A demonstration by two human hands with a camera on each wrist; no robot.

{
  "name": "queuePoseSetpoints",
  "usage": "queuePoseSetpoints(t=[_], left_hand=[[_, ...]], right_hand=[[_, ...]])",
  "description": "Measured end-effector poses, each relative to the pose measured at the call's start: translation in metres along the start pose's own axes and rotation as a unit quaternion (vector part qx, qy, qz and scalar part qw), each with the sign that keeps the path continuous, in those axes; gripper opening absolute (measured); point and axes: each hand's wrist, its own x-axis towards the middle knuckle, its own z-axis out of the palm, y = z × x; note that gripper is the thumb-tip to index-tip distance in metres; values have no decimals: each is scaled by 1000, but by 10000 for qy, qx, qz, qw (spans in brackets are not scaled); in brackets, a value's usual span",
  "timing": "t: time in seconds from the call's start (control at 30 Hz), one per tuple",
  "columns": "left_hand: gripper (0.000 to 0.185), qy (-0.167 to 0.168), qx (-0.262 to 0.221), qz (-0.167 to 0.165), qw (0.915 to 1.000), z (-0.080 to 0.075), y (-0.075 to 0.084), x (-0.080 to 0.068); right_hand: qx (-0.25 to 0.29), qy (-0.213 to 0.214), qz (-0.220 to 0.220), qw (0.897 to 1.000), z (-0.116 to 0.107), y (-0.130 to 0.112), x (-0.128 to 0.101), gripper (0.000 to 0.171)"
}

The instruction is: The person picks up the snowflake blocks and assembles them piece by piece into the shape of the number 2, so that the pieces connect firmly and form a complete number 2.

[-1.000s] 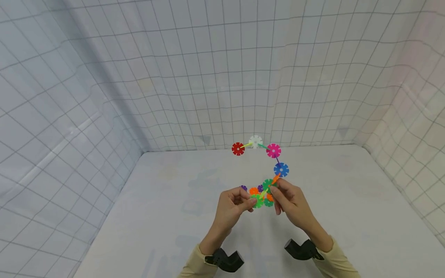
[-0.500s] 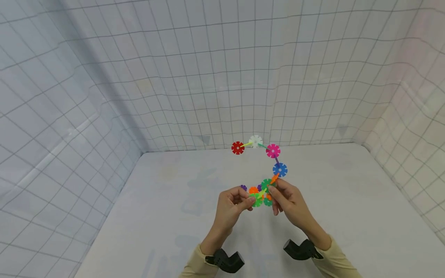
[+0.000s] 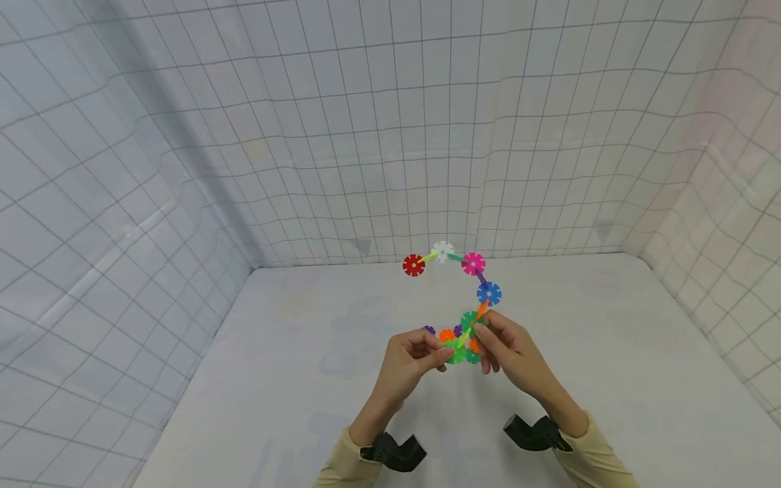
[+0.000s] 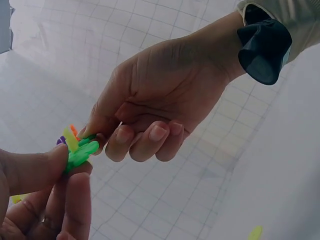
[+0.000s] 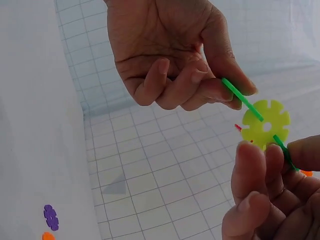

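Note:
In the head view my left hand (image 3: 405,366) pinches a light green notched plastic snowflake disc (image 3: 455,353) between thumb and fingers. My right hand (image 3: 517,356) grips a darker green snowflake disc (image 3: 470,320) at its edge. A yellow-green snowflake disc (image 5: 276,120) stands between the two, and the light green disc sits in one of its slots. From the right hand a curved chain runs away, with an orange disc (image 3: 483,310), a blue disc (image 3: 489,294), a pink disc (image 3: 473,263), a white disc (image 3: 442,251) and a red disc (image 3: 413,265) at its far end.
Loose snowflake discs lie on the white table (image 3: 293,379) behind the hands, among them an orange disc (image 3: 447,335), a purple disc (image 3: 429,330) and a teal disc (image 3: 472,357). White grid-lined sheets (image 3: 390,149) enclose the table at the back and sides.
The chain's far end has shifted slightly left and down in the head view. The light green disc has moved a little right, nearer the right hand. Both hands keep their grip.

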Motion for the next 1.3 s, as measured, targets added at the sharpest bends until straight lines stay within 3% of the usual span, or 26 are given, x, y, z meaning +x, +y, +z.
queuePoseSetpoints(t=[0.2, 0.43, 0.73, 0.83, 0.97, 1.03, 1.13, 1.23, 1.3], left_hand=[[10, 305, -124, 228, 9992, 3, -4, -1], [14, 556, -221, 332, 9977, 7, -5, 0], [11, 431, -91, 357, 9984, 8, -10, 6], [10, 402, 162, 398, 9983, 5, 1, 6], [12, 606, 391, 447, 9964, -4, 9, 10], [15, 723, 461, 338, 9957, -12, -3, 17], [22, 975, 777, 45, 9922, -23, -33, 30], [25, 1274, 1287, -186, 9833, -30, -68, 43], [23, 1439, 1669, -237, 9751, -30, -82, 49]], right_hand=[[399, -236, 298, 9985, 4, 2, -2, 10], [315, -537, 344, 9975, 13, 5, -3, 5], [-183, -103, 386, 9990, 12, 4, -2, 9], [-352, -14, 452, 9984, 9, 4, -1, 7], [-492, 217, 579, 9969, 3, 5, 0, 4], [-555, 317, 586, 9962, 0, 1, 0, 3], [-590, 407, 650, 9953, -4, 1, 1, 3], [-550, 452, 701, 9950, -5, 4, 1, 5], [-500, 465, 732, 9950, -5, 3, 1, 7]])
